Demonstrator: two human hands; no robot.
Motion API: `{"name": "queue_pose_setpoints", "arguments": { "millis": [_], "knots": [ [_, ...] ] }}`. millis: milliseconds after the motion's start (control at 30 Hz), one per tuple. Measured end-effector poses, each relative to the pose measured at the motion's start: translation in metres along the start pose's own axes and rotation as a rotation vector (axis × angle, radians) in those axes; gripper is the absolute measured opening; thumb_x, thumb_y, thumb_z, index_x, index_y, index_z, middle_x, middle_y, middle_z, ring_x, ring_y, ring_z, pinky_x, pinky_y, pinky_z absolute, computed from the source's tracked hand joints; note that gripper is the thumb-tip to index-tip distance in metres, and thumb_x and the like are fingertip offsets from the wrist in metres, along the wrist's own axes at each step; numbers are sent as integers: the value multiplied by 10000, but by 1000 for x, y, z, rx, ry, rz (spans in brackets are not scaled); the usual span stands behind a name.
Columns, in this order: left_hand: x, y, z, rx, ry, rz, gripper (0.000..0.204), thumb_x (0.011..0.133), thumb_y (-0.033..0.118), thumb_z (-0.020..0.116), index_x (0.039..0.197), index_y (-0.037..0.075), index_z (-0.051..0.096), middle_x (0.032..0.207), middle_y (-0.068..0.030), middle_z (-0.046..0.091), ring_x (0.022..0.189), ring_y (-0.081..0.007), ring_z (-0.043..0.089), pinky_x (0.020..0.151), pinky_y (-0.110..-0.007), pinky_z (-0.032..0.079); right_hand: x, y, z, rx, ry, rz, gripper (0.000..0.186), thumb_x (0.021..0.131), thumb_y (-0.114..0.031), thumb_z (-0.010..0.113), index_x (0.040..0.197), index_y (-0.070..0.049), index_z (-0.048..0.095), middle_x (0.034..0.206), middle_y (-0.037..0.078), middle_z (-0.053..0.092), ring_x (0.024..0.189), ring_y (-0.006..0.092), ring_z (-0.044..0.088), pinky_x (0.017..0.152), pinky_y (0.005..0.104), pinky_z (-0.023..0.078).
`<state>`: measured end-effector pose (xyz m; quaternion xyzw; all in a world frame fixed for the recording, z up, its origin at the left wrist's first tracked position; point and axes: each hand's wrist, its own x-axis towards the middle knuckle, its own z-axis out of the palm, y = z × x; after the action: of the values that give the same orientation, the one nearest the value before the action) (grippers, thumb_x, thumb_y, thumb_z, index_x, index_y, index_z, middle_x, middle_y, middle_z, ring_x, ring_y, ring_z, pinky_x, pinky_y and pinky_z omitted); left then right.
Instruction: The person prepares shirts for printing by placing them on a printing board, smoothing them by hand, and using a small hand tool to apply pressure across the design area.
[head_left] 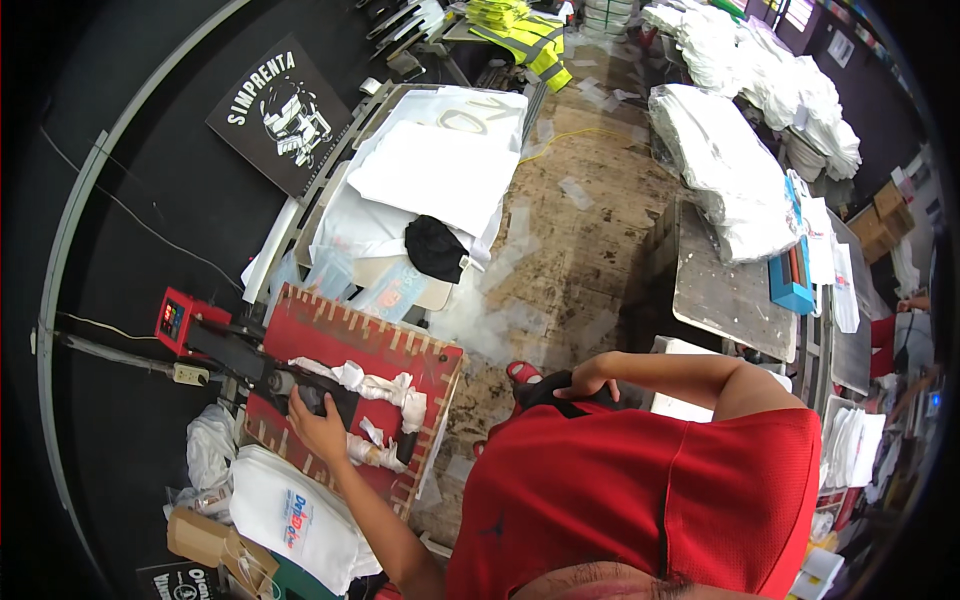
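My left hand (318, 428) rests on the dark middle part of a heat press (322, 335), its fingers spread and nothing visible gripped in them. The press has a red top plate with tan tape strips along its edges. Its U-shaped handle (385, 390) is wrapped in white cloth or tape, just right of my left hand. At my waist, my right hand (592, 376) is closed on dark cloth (570, 393); its fingertips are partly hidden. A white printed shirt (300, 515) lies just below the press, near my left forearm.
A red control box (178, 322) sits at the press's left. Beyond it, a table holds white sheets (430, 175) and a black cap (434, 248). Bagged white garments (725, 170) lie on a grey table (735, 290) at right. Scraps litter the worn floor (590, 150).
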<state>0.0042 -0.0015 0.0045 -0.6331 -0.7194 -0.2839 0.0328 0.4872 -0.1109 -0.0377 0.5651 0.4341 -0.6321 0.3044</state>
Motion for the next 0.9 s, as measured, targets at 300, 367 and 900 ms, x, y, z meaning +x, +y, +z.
{"name": "queue_pose_setpoints", "arguments": {
  "millis": [300,367,900],
  "knots": [
    [1,-1,0,6,4,-4,608,830,215,726,1369,34,510,1355,-204,552,1255,-411,508,1099,-501,368,-12,-1,-5,77,29,31,913,911,-801,268,1460,-101,477,1509,138,416,1268,361,533,783,465,633],
    [1,-2,1,-11,20,11,598,828,204,725,1364,37,518,1350,-204,555,1248,-410,512,1080,-496,382,-9,1,-6,102,0,50,926,899,-816,269,1492,-124,437,1532,134,395,1275,355,530,801,467,624],
    [1,3,0,3,28,13,588,820,197,731,1350,37,532,1332,-205,565,1236,-416,517,1058,-490,396,20,10,-18,245,-180,-11,983,867,-841,347,1566,-153,289,1549,155,377,1382,358,430,954,597,517]
  ]
}}
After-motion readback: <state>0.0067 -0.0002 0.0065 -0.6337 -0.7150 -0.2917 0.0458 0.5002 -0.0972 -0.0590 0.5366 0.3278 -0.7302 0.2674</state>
